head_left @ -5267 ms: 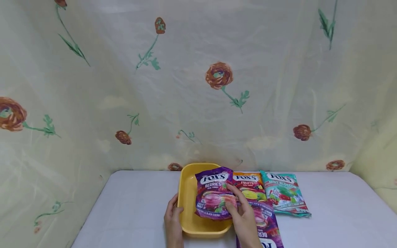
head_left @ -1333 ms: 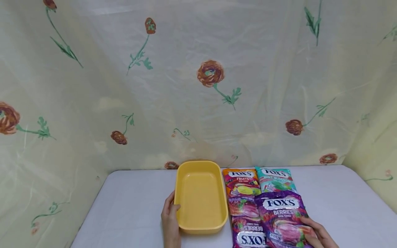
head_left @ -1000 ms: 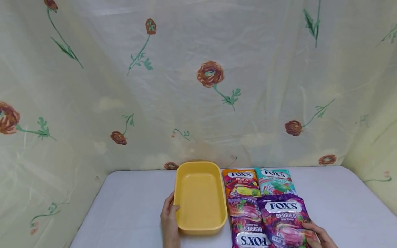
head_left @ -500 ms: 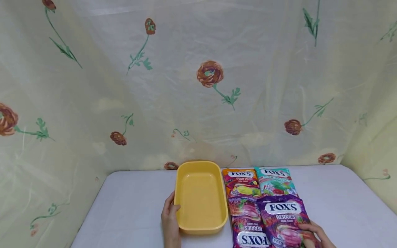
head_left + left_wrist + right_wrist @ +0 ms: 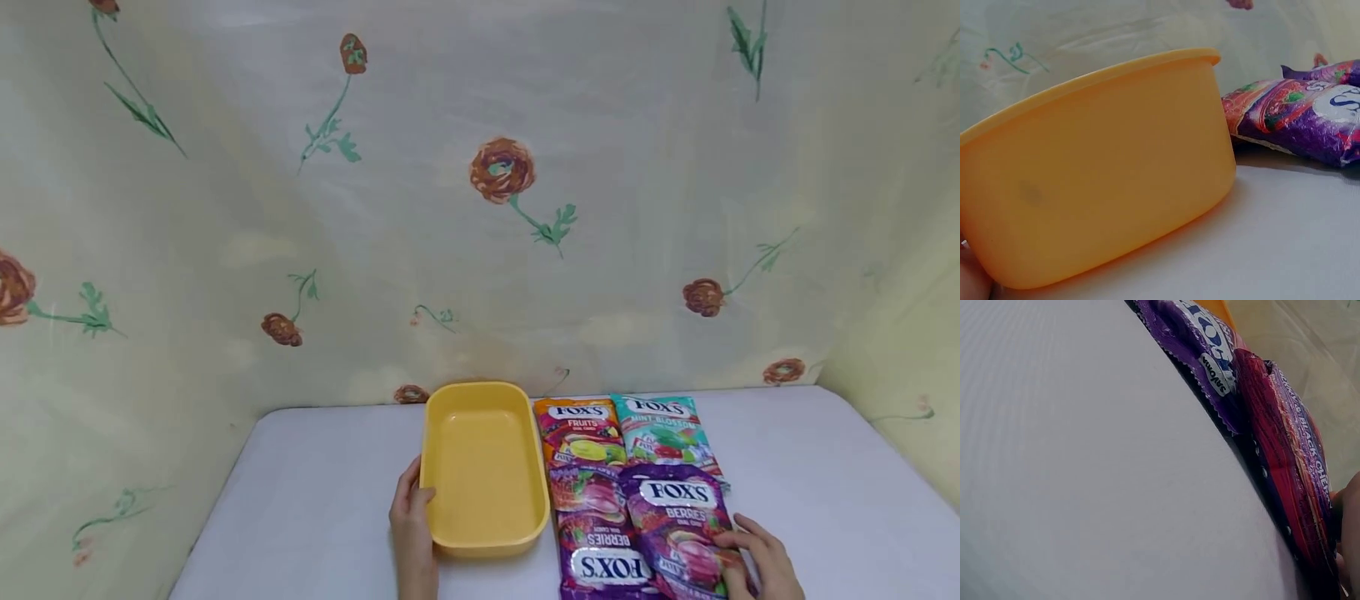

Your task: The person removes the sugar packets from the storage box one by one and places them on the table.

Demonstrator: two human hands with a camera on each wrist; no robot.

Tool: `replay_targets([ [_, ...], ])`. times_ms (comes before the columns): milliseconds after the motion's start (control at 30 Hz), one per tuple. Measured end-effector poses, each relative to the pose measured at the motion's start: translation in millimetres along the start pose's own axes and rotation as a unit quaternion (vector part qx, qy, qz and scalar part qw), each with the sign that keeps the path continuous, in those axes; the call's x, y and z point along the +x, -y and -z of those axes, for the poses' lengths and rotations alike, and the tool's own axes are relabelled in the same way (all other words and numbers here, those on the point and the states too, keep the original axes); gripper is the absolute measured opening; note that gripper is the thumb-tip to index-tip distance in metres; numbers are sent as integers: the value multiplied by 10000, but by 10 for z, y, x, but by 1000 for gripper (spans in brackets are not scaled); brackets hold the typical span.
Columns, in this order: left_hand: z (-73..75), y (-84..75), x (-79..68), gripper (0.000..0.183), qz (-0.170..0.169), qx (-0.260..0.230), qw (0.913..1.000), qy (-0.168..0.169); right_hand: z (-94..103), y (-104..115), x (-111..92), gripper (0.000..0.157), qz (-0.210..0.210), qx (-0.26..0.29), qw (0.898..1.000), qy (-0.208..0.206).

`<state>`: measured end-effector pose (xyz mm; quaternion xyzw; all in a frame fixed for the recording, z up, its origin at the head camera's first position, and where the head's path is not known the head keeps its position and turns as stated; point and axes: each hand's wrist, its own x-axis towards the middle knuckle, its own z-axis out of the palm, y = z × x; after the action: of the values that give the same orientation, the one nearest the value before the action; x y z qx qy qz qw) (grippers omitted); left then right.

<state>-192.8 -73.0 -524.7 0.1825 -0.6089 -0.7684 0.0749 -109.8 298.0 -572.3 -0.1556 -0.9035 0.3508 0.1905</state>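
Observation:
My left hand point(image 5: 412, 518) holds the left side of a yellow plastic tub point(image 5: 435, 433), thumb over the rim and fingers along the outer wall. The tub has nothing in it. My right hand point(image 5: 761, 554) is at the right edge of a purple Fox's Berries candy bag point(image 5: 678, 521), its fingers spread and relaxed, with fingertips touching the bag. In the right wrist view this bag point(image 5: 1291, 469) lies low on the table. Another Berries bag point(image 5: 600, 533), turned upside down, lies beside it, between it and the tub.
Behind the Berries bags lie an orange Fox's Fruits bag point(image 5: 581, 429) and a teal Mint Blossom bag point(image 5: 663, 433). The white table point(image 5: 322, 500) runs back to a floral curtain point(image 5: 600, 317).
The right-hand Berries bag, first held over the tub, was carried right and lowered in front of the Mint Blossom bag. My right fingers have since loosened on it. My left hand stays at the tub.

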Motion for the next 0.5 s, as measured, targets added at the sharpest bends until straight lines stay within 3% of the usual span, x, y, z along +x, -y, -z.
replay_targets([
  [67,31,-28,20,48,-133,-16,9999,-76,4,92,27,26,-576,362,9973,286],
  [133,48,-52,55,45,-267,-106,9996,-63,8,194,44,31,-1087,781,9906,286],
  [233,28,-65,106,40,-381,-252,9989,124,44,316,51,36,-1287,825,9882,-64],
  [333,7,-71,112,42,-432,-119,9987,222,115,397,58,35,-616,534,9965,-210],
  [400,34,-99,94,46,-546,191,9979,293,173,445,57,37,-99,248,9996,109],
  [467,99,-160,65,50,-803,921,9915,437,220,498,54,46,434,-45,9973,587],
  [500,144,-203,48,52,-1010,1441,9831,507,240,535,50,52,612,-252,9941,856],
])
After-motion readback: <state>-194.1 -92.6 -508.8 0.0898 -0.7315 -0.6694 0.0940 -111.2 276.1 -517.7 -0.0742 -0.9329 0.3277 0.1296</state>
